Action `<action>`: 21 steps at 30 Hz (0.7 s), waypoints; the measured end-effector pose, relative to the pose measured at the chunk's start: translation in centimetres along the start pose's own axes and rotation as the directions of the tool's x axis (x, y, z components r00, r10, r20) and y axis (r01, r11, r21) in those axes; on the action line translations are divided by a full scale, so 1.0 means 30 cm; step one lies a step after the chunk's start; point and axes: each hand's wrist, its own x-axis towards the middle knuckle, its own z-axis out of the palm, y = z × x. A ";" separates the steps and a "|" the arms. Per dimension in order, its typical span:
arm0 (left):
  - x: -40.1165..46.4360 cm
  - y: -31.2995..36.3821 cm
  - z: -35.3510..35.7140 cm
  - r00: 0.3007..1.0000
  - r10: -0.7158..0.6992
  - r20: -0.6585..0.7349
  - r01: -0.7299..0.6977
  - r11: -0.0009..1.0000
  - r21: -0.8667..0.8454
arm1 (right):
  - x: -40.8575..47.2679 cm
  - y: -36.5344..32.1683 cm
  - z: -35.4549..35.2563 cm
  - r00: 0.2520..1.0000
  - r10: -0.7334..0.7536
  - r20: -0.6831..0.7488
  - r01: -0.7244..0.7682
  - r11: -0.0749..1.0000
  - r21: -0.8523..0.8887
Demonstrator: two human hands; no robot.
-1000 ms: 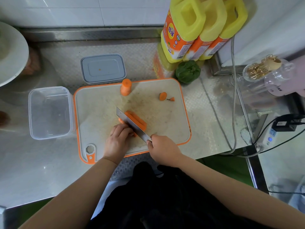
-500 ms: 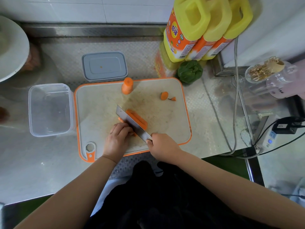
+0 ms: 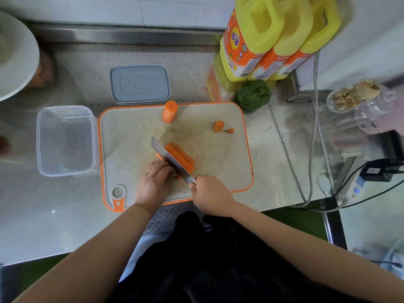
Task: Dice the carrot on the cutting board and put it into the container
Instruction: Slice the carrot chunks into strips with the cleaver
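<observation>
On the orange-rimmed cutting board (image 3: 218, 171) lies a carrot piece (image 3: 182, 157), cut lengthwise into slabs. My right hand (image 3: 211, 194) grips the handle of a cleaver (image 3: 169, 159), whose blade stands in the carrot. My left hand (image 3: 156, 179) holds the carrot's near end with curled fingers, right against the blade. An upright carrot chunk (image 3: 169, 111) stands at the board's far edge. A carrot end slice (image 3: 218, 126) and a small tip (image 3: 230, 130) lie to the far right. The clear plastic container (image 3: 65, 139) sits left of the board.
A grey lid (image 3: 140, 84) lies behind the board. Yellow oil jugs (image 3: 269, 38) and a green pepper (image 3: 253, 95) stand at the back right. Cables (image 3: 314, 119), a power strip (image 3: 354, 189) and a glass jar (image 3: 358, 95) occupy the right. A white plate (image 3: 15, 55) sits far left.
The cleaver has shifted slightly left across the carrot, leaving more cut slabs to its right. My left hand has edged back with it.
</observation>
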 end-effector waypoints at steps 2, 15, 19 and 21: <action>0.002 -0.001 0.001 1.000 0.008 -0.005 -0.008 1.000 0.002 | 0.014 -0.014 -0.002 1.000 0.000 -0.004 0.000 1.000 0.017; 0.002 -0.003 0.007 1.000 0.010 -0.017 -0.010 0.999 0.038 | 0.071 -0.061 0.008 1.000 0.017 -0.021 -0.018 1.000 -0.015; -0.002 -0.006 0.007 1.000 0.000 -0.008 0.001 0.999 0.038 | 0.065 -0.044 -0.012 0.999 -0.011 0.038 0.010 1.000 0.009; -0.005 -0.006 0.005 1.000 -0.010 0.009 0.010 1.000 0.030 | 0.046 -0.021 -0.006 0.997 0.022 0.070 -0.022 1.000 -0.009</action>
